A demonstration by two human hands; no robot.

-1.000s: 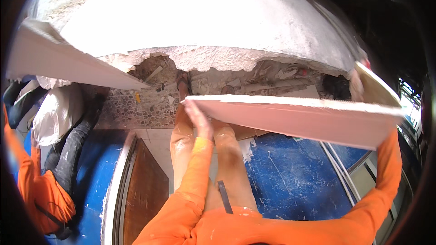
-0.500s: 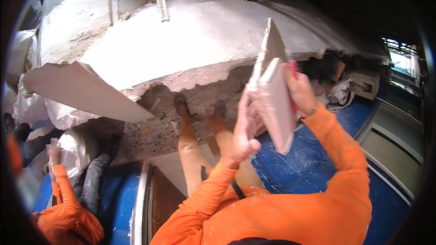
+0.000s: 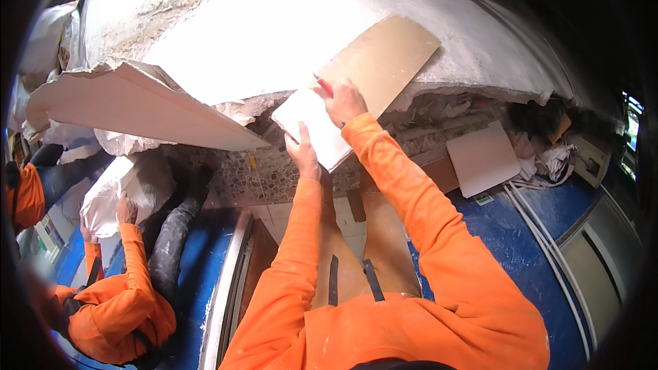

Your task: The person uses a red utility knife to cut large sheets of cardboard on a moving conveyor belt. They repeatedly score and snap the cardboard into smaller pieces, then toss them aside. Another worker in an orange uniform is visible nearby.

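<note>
the flat white-and-tan plasterboard panel, edge-on earlier, now faces up (surface within reach). left hand grips its near edge; right hand clutches a slim red tool.

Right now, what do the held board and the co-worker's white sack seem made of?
The board: probably plasterboard, its matte tan and white areas looking like paper facing. The sack: perhaps woven plastic or cloth, dull white; it folds in soft creases, but any weave is too small to tell.
</note>
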